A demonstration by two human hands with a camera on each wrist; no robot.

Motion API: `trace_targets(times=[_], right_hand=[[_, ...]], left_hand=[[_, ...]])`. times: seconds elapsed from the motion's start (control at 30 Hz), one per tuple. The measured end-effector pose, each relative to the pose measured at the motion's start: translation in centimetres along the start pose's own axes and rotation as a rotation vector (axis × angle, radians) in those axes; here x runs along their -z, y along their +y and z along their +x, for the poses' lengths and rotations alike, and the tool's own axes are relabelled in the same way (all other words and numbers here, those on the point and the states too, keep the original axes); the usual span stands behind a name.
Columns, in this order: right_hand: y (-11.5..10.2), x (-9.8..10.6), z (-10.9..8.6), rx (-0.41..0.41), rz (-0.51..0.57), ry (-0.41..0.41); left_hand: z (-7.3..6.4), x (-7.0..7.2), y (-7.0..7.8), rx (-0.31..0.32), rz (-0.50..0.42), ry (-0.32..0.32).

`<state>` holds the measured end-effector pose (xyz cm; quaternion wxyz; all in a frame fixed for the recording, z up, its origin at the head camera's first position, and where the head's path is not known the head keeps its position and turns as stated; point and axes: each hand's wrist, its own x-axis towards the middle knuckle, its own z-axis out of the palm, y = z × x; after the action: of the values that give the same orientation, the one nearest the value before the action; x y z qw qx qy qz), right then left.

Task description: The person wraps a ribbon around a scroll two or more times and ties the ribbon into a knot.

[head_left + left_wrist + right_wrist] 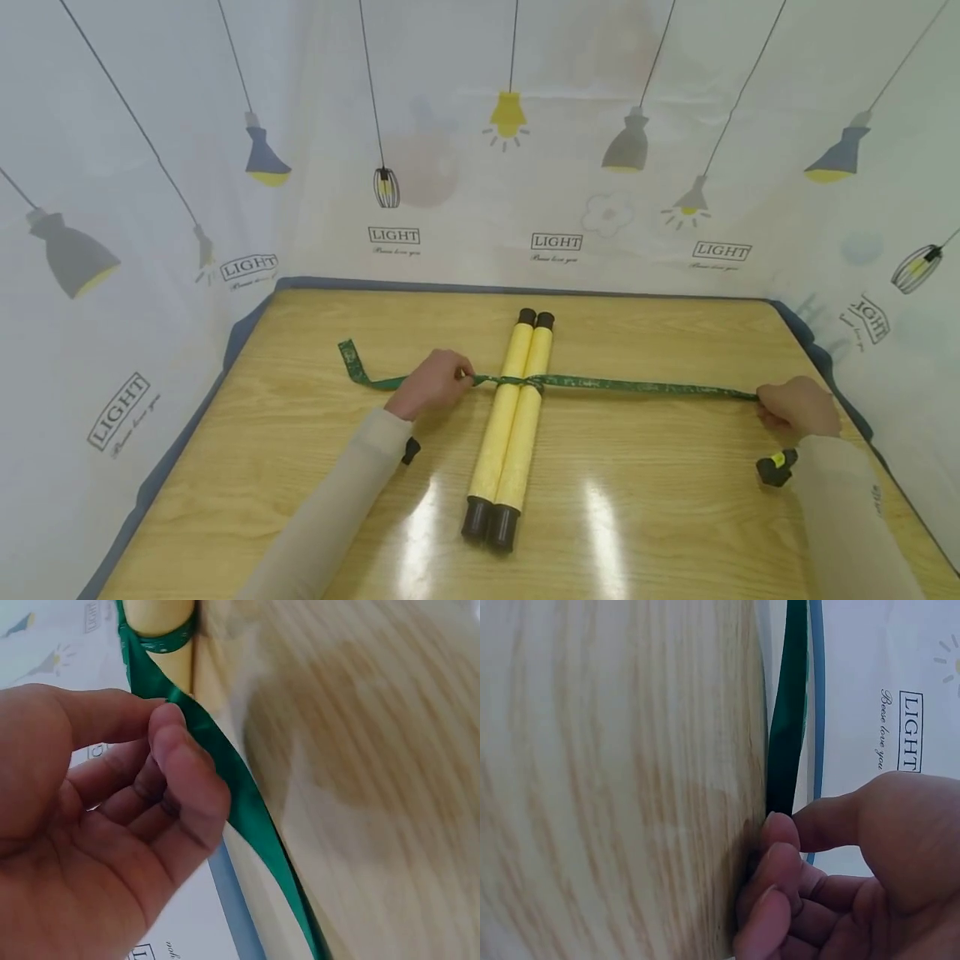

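Two yellow rods with black end caps [510,425] lie side by side on the table. A green ribbon [637,386] passes round both of them and crosses near their middle. Just left of the rods, my left hand [432,383] pinches the ribbon between thumb and index finger; the loose end trails leftward and bends up. Far to the right, my right hand [798,406] pinches the other end, and the ribbon runs straight from there to the rods. In the left wrist view the ribbon [247,802] twists past the fingertips.
The wooden table [637,500] has a blue-grey edge strip [525,291] along its back and sides. Behind it hangs a white curtain [465,200] printed with lamps. Black wrist straps show below both hands.
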<state>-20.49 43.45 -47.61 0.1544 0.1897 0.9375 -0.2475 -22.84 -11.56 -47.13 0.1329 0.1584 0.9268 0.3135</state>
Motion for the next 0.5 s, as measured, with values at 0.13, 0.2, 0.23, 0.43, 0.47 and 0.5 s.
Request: trace_targets(times=[0.13, 0.2, 0.23, 0.43, 0.47, 0.5], right_hand=[[0.1, -0.3, 0.1, 0.012, -0.023, 0.04], [0.3, -0.3, 0.1, 0.024, -0.025, 0.078], [0.3, -0.4, 0.1, 0.033, -0.022, 0.102], [-0.4, -0.1, -0.7, 0.134, 0.054, 0.246], [-0.7, 0.0, -0.8, 0.15, 0.073, 0.258], [-1.1, 0.2, -0.9, 0.163, 0.088, 0.268]], left_hand=[[0.1, 0.3, -0.1, -0.006, -0.081, 0.002], [0.1, 0.4, 0.1, -0.023, -0.122, 0.01], [0.0, 0.6, 0.3, -0.033, -0.142, 0.015], [-0.3, 1.1, 1.8, -0.04, -0.227, 0.005], [-0.3, 1.2, 2.0, -0.043, -0.224, -0.005], [-0.4, 1.3, 2.3, -0.047, -0.218, -0.013]])
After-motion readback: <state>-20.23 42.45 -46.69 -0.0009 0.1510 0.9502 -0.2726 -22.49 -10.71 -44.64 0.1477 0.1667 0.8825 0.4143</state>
